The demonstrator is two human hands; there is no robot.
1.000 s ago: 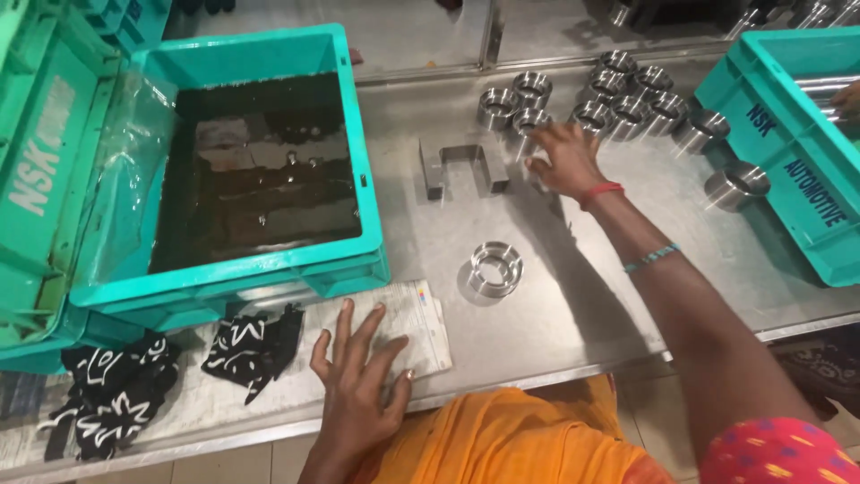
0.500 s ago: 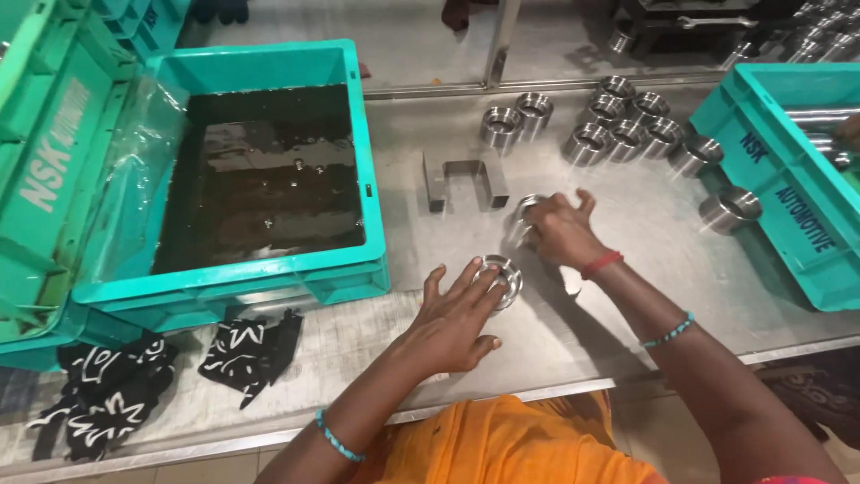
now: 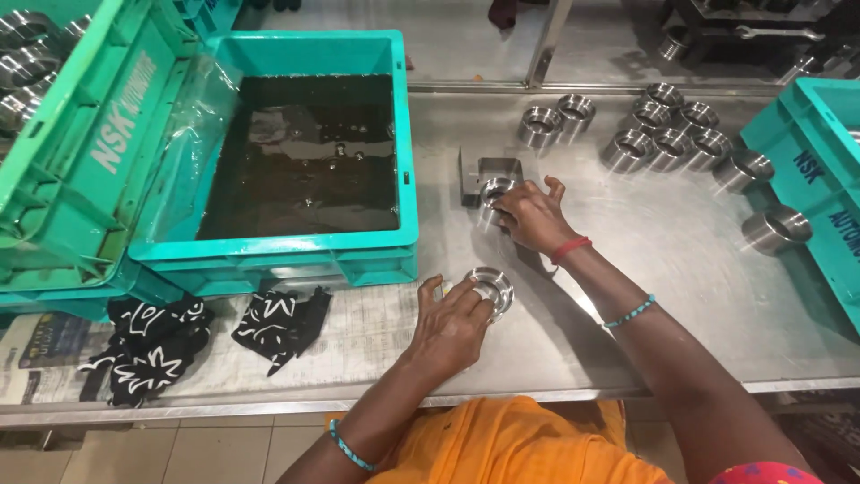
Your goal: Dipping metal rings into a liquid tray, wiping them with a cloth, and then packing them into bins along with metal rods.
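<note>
My left hand [image 3: 455, 324] rests on a flat steel ring [image 3: 494, 289] lying on the metal table [image 3: 681, 260], fingers curled around its near side. My right hand [image 3: 530, 215] grips a steel cylindrical sleeve [image 3: 494, 194] and holds it against a small U-shaped metal fixture [image 3: 488, 172] near the middle of the table. Both wrists wear bracelets.
A teal crate [image 3: 305, 161] lined with plastic holds dark liquid at the left. Several steel sleeves [image 3: 663, 134] stand at the back right. Another teal crate [image 3: 820, 179] sits at the right edge, a green crate [image 3: 63, 152] at the left. Black patterned rags [image 3: 206, 336] lie on newspaper.
My right hand carried a sleeve from the far cluster to the U-shaped fixture. My left hand moved from the newspaper up onto the flat ring.
</note>
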